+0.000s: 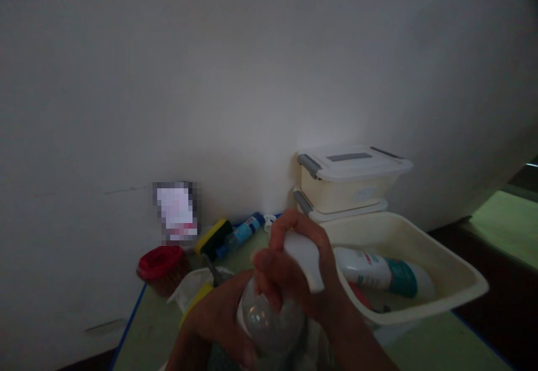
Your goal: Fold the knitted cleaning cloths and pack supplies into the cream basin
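**Between both hands, at the near side of the table: a clear bottle under a white spray head**

In the near middle of the view, one clear bottle (273,323), domed shoulder uppermost, base out of sight. At its top, one white spray head (305,250), apparently seated at the neck; join hidden by fingers. Left hand (222,315) part-closed around the bottle's shoulder, right hand (313,290) curled closely about the head, fingers bent over and beside it. By the look of it, a step of working the head at the neck; turning or lifting impossible to tell apart. For either, a judged need for a firm left hold and the head kept in line with the neck.

Just beyond the left hand, one white crumpled-looking item (191,287), with a yellow piece (199,298) beside it. Farther left, one red-lidded basket (162,264). Toward the wall (210,79), one yellow-and-dark sponge (213,238) and, next to it, one blue-labelled bottle (244,233), lying down.

To the right, one cream basin (458,288); inside, one white-and-teal bottle (370,270) on its side, plus a red item (359,295), partly hidden. Behind the basin, two lidded boxes, upper (353,191) on lower (348,212). Beneath, one green table (441,340) with blue edging.
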Demonstrator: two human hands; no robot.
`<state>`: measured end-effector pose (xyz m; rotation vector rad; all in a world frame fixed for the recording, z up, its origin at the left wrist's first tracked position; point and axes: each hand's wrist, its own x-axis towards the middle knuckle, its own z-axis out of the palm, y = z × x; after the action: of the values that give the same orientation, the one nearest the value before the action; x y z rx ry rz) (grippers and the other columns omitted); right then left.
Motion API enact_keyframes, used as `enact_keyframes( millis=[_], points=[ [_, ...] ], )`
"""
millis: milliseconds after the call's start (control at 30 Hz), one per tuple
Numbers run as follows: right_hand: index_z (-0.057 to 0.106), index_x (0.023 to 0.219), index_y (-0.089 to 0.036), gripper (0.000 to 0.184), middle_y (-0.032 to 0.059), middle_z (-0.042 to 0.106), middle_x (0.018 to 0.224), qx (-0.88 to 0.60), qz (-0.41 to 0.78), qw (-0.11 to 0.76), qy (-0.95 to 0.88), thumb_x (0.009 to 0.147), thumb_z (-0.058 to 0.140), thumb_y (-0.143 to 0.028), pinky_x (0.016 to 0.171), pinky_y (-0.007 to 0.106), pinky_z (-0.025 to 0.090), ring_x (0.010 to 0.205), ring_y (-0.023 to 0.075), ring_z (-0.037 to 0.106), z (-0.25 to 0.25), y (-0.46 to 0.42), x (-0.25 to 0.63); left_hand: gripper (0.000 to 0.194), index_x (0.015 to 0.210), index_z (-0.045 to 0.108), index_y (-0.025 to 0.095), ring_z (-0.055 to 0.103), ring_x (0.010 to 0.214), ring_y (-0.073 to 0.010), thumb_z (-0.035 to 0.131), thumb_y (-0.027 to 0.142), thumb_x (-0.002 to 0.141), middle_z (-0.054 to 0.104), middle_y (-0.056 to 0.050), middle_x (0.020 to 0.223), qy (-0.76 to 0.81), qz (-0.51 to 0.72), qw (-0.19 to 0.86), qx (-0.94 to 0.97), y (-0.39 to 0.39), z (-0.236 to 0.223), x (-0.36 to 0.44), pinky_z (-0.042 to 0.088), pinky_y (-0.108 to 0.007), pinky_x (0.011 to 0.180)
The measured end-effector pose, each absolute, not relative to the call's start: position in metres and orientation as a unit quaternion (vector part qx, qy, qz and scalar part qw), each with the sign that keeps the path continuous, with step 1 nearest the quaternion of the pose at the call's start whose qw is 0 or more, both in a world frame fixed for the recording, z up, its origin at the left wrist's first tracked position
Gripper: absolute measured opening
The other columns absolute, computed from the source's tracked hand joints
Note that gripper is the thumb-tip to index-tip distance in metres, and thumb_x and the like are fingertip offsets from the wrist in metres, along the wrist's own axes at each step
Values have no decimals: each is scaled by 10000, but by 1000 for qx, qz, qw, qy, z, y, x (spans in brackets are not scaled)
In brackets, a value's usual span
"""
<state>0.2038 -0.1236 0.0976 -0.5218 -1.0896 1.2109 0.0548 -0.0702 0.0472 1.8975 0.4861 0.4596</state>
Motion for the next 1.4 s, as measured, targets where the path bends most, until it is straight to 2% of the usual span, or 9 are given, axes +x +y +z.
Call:
enact_keyframes(
  millis=[133,233,400,633,700,800,933,1233,1400],
  points=[
    [460,741,-222,211,-111,518,397,-296,450,689,-485,736,671,-207,424,186,429,323,46,438,94,-116,206,595,1061,510,196,581,913,-238,715,493,589,618,-52,1053,203,193,553,785,-75,53,64,488,-315,762],
    [456,733,-218,228,-107,515,394,-319,414,695,-494,716,682,-186,392,172,406,324,56,454,95,-114,211,622,1104,445,219,545,957,-231,759,351,584,578,-49,1128,211,213,535,790,-83,63,73,464,-311,798],
    [444,726,-222,225,-106,518,391,-298,456,683,-486,736,669,-214,431,205,450,322,61,452,102,-122,217,551,1022,464,216,545,829,-199,729,444,597,586,-32,996,189,235,539,787,-91,69,79,463,-283,715],
    [434,706,-217,240,-98,532,387,-228,546,639,-491,735,671,-244,398,196,422,322,69,459,100,-116,221,650,962,494,164,534,770,-206,626,660,563,586,-61,879,155,212,586,767,-86,48,76,462,-286,644],
    [434,706,-217,240,-103,523,383,-243,526,647,-497,733,671,-242,398,202,431,316,69,456,100,-116,219,645,988,498,166,541,796,-213,645,630,564,593,-60,920,175,213,569,774,-87,50,75,465,-302,682],
    [440,717,-215,231,-105,514,383,-302,452,680,-492,734,669,-247,400,195,434,322,70,469,101,-117,216,589,1083,479,205,552,863,-222,700,458,599,592,-39,1016,226,215,521,795,-91,61,75,459,-320,762],
    [443,725,-215,220,-98,516,394,-352,379,703,-489,736,663,-234,392,180,419,331,73,485,102,-121,214,658,1199,404,253,560,890,-220,714,292,619,588,-24,1057,269,216,466,815,-99,74,77,454,-326,801],
    [434,732,-228,226,-98,517,397,-365,319,721,-494,741,659,-227,366,169,392,327,79,488,110,-133,218,590,1140,419,205,581,899,-212,702,210,622,605,-31,1059,267,230,446,823,-113,84,86,473,-299,761],
    [428,732,-226,233,-101,510,393,-367,308,725,-494,743,655,-277,378,173,390,327,80,487,108,-136,217,582,1163,434,203,585,915,-228,689,279,645,610,-42,1077,284,222,443,821,-118,87,87,475,-327,790]
  ],
)
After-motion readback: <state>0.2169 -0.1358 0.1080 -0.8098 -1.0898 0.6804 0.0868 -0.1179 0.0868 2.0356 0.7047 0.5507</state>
